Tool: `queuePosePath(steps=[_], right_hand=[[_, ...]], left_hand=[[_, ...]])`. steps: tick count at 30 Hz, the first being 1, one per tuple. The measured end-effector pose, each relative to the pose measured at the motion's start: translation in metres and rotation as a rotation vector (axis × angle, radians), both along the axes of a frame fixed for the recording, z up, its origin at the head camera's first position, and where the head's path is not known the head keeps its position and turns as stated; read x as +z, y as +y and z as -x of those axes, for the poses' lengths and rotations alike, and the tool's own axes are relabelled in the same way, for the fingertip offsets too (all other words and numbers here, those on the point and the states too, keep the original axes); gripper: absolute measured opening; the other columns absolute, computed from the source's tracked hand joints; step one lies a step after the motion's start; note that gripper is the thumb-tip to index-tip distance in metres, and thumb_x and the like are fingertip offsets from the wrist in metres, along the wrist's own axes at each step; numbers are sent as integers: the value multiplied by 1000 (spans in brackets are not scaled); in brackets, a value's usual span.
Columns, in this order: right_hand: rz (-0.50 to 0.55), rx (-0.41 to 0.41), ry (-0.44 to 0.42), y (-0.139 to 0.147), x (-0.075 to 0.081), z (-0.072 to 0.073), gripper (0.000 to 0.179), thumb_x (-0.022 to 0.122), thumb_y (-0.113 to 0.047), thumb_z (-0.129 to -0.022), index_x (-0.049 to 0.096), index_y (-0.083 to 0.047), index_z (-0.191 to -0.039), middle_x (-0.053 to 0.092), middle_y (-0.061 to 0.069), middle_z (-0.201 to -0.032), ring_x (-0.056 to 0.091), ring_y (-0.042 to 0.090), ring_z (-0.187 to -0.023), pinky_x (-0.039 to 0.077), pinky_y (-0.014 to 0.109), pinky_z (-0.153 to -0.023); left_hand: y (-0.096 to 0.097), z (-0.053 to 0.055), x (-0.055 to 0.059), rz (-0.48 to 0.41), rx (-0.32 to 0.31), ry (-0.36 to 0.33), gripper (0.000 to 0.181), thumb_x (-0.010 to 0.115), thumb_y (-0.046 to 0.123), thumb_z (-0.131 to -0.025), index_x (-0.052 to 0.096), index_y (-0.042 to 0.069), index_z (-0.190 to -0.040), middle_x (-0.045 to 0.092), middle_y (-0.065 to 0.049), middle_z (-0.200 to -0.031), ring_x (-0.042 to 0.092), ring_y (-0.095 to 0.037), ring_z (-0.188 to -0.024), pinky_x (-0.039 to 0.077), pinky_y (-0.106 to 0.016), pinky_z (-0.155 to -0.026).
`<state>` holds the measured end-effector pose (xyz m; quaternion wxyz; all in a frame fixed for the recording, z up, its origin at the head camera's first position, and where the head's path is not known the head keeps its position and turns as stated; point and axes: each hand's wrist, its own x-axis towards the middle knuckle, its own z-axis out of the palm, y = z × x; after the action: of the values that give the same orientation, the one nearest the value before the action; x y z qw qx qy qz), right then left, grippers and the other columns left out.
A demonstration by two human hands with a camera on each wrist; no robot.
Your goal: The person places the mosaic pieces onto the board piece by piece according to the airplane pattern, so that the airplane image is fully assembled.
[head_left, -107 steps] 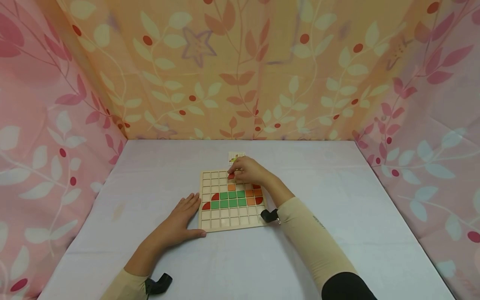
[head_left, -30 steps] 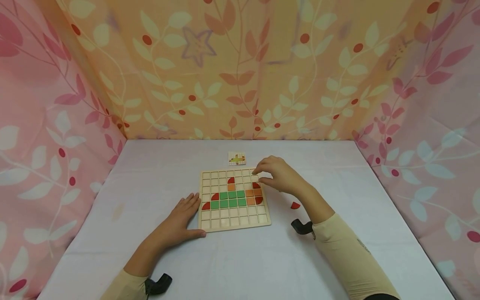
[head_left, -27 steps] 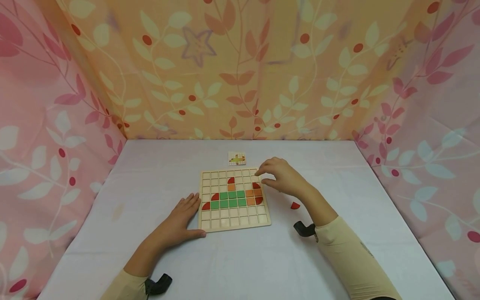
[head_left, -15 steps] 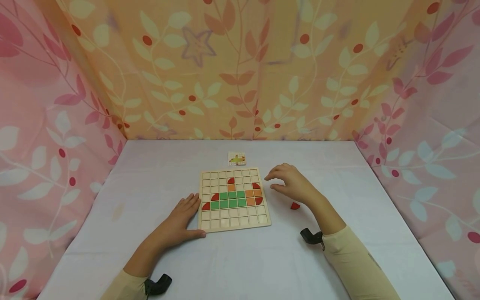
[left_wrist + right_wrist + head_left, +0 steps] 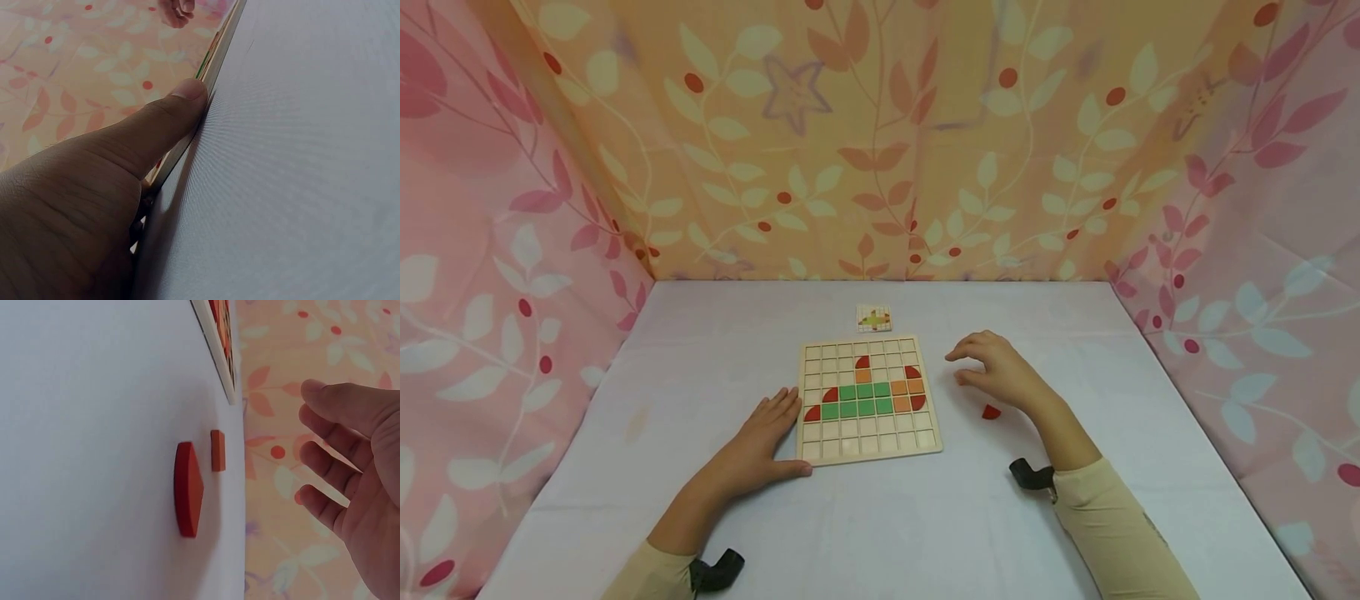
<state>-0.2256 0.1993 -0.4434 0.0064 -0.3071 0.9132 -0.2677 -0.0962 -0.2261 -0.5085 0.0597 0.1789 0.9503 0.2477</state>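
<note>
A wooden grid board [image 5: 870, 448] lies mid-table, with red quarter-round, green and orange square pieces set in its cells. My left hand [image 5: 752, 446] rests at the board's left edge, fingers extended; in the left wrist view its thumb [image 5: 162, 122] touches the board's edge. Right of the board my right hand [image 5: 1000, 371] hovers over the table, fingers loosely bent and holding nothing. A loose red quarter-round piece [image 5: 991, 412] lies below that hand. The right wrist view shows an orange square piece [image 5: 217, 450] beyond the red piece; the hand hides it in the head view.
A small pattern card [image 5: 874, 317] lies behind the board. White cloth covers the table [image 5: 880, 533]. Patterned curtains [image 5: 880, 142] enclose the back and both sides. A black wrist-worn device [image 5: 1032, 475] sits at the right sleeve.
My right hand has let go of the red quarter-round piece at the board's upper part and drawn back rightward, off the board. The left hand has stayed still.
</note>
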Motion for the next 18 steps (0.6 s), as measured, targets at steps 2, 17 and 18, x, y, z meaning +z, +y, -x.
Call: queuePosePath(steps=[2,17,18], right_hand=[[7,-5,1,4,-3,1,30,82,-17,-88,77,-13,-117,70,-2,-116,57,25,-120,46,52,-108],[7,-38,-77,22,-26,10,28,78,-11,-90,76,-12,-118,70,2,-121,56,30,-123,44,56,-110],[6,-43,-88,22,-27,10,28,78,-11,-90,76,-12,-118,70,2,-121,56,30,-124,44,57,-110]], left_hand=[[0,0,-1,7,-1,4,120,78,70,-75,24,7,-163,16,-6,-172,10,-27,-160,13,-53,-129],[0,1,-3,13,3,10,122,78,72,-74,24,7,-163,16,-5,-172,10,-27,-160,13,-52,-129],[0,1,-3,12,3,10,122,78,71,-74,24,7,-163,16,-5,-172,10,-27,-160,13,-52,-129]])
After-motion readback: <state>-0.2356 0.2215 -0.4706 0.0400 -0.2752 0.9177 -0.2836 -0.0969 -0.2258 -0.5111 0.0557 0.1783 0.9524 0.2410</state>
